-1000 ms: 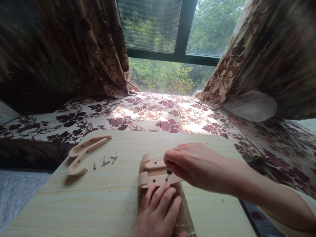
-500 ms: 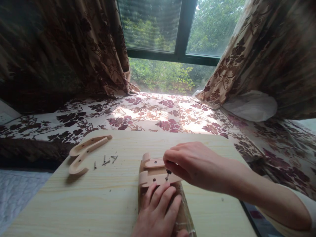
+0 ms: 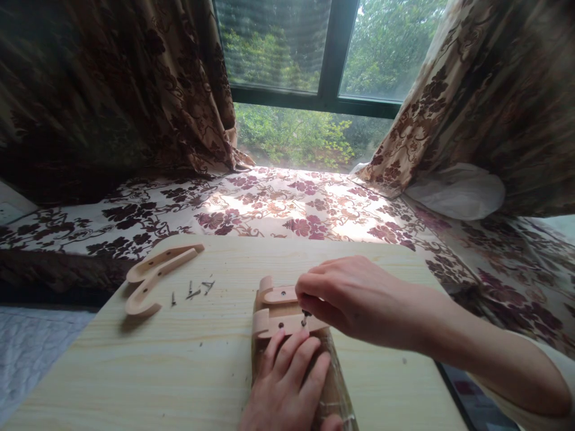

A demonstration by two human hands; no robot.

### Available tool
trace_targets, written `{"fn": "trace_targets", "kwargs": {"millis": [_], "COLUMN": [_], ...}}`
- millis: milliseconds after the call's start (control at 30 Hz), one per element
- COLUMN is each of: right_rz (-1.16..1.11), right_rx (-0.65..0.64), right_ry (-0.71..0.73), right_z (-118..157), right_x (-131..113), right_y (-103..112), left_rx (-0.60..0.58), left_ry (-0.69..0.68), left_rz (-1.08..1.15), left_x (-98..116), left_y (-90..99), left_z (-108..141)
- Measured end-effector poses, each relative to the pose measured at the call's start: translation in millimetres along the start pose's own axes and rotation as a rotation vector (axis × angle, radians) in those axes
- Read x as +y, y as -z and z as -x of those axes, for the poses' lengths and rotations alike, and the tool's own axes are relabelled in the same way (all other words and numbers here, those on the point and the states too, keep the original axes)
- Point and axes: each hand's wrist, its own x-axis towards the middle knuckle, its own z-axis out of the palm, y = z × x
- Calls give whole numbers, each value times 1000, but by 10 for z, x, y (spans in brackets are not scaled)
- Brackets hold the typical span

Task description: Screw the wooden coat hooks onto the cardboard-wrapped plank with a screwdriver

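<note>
A wooden board (image 3: 335, 374) partly wrapped in clear plastic lies on the table, with two pale wooden hooks (image 3: 265, 326) side by side across it. My left hand (image 3: 290, 380) rests flat on the board, fingers a little apart, fingertips against the nearer hook. Above that hook my right hand (image 3: 335, 293) is closed around a small screwdriver (image 3: 306, 313), most of it hidden in my fingers. The screwdriver's tip meets the hook's right-hand hole; whether a screw sits there is too small to tell. Dark spots, seemingly screw heads or holes, show elsewhere on both hooks.
Two loose wooden hooks (image 3: 157, 278) lie at the table's far left. Several screws (image 3: 193, 294) are scattered to their right. Past the pale wooden table (image 3: 179, 371) is a ledge covered in flowered cloth (image 3: 269, 203), with a white plastic bag (image 3: 462, 191) at right.
My right hand and the screwdriver have shifted very slightly, with less of the screwdriver showing below the fingers. My left hand and the loose pieces stay where they were.
</note>
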Motion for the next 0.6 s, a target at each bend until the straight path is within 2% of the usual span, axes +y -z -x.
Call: {"fn": "trace_targets", "kwargs": {"millis": [133, 367, 600], "right_rz": [68, 41, 71], "right_rx": [17, -4, 33], "right_ry": [-73, 71, -88], "right_z": [-22, 4, -39], "right_x": [21, 13, 39], "right_y": [-9, 52, -64], "left_rx": [10, 6, 15], "left_ry": [4, 15, 1], "left_rz": [5, 13, 0], "left_x": [1, 14, -9], "left_y": [-4, -1, -17], "left_z": [-11, -15, 21]}}
